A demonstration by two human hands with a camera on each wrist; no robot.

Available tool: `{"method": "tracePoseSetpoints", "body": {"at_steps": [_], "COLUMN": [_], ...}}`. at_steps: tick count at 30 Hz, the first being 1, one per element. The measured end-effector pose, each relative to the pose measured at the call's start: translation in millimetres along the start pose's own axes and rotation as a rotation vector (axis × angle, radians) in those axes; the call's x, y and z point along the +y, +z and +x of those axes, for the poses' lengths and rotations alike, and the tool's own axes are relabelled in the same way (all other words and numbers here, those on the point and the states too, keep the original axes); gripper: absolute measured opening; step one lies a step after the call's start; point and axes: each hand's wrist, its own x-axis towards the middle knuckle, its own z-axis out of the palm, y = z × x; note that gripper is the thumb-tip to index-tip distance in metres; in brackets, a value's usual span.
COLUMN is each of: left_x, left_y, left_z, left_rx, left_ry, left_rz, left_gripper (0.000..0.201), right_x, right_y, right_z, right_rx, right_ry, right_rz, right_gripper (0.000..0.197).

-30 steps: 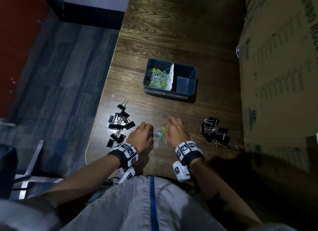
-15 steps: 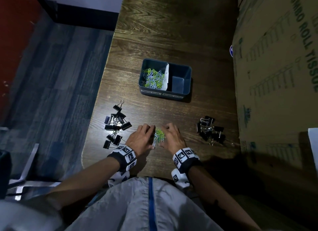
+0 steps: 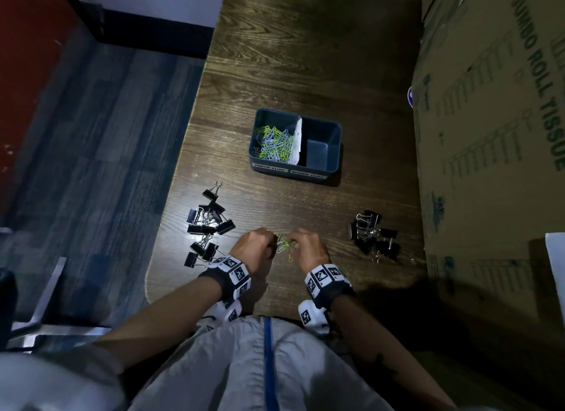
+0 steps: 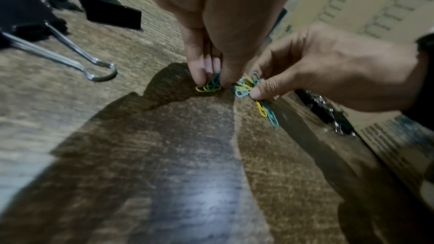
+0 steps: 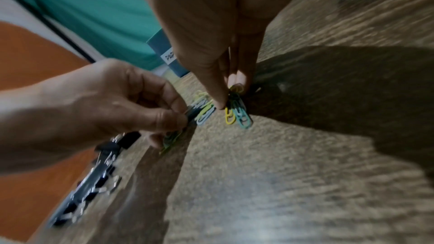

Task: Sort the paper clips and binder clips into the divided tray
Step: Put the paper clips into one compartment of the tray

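Pinching small bunches of paper clips (image 3: 284, 245) just above the tabletop (image 3: 305, 58), the left hand (image 3: 252, 247) and right hand (image 3: 308, 247) almost meet.

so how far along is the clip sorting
About halfway. Done: a heap of coloured paper clips fills the left compartment of the tray. In hand: the left hand and right hand each pinch some of the last loose paper clips at the table's near edge. Left: both piles of black binder clips lie on the table; the right compartment looks empty.
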Motion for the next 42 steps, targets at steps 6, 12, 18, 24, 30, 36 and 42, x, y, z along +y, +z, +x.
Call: {"method": "tracePoseSetpoints", "body": {"at_steps": [6, 12, 18, 24, 30, 36, 42], "left_x": [-18, -12, 15, 13, -7, -35, -42], "left_y": [-5, -50, -136, -168, -139, -98, -53], "left_z": [3, 7, 65, 114, 87, 53, 22], "left_rx": [0.035, 0.192, 0.394, 0.456, 0.532, 0.304, -0.004], "left_ry": [-0.070, 0.023, 0.075, -0.066, -0.026, 0.052, 0.023], "left_rz": [-0.121, -0.251, -0.273, -0.405, -0.308, -0.207, 0.021], "left_gripper": [0.014, 0.011, 0.006, 0.020, 0.017, 0.021, 0.047], "right_x": [5, 6, -30, -88, -121, -98, -36], "right_y": [-16, -33, -72, -133, -157, -137, -68], "right_z": [3, 2, 21, 78, 123, 87, 37], "right_rx": [0.006, 0.062, 0.132, 0.309, 0.377, 0.327, 0.166], "right_ry": [0.219, 0.214, 0.117, -0.020, 0.042, -0.042, 0.110], "right_rz": [0.087, 0.202, 0.269, 0.260, 0.332, 0.359, 0.306], "right_gripper": [0.016, 0.017, 0.021, 0.012, 0.028, 0.032, 0.034]}}
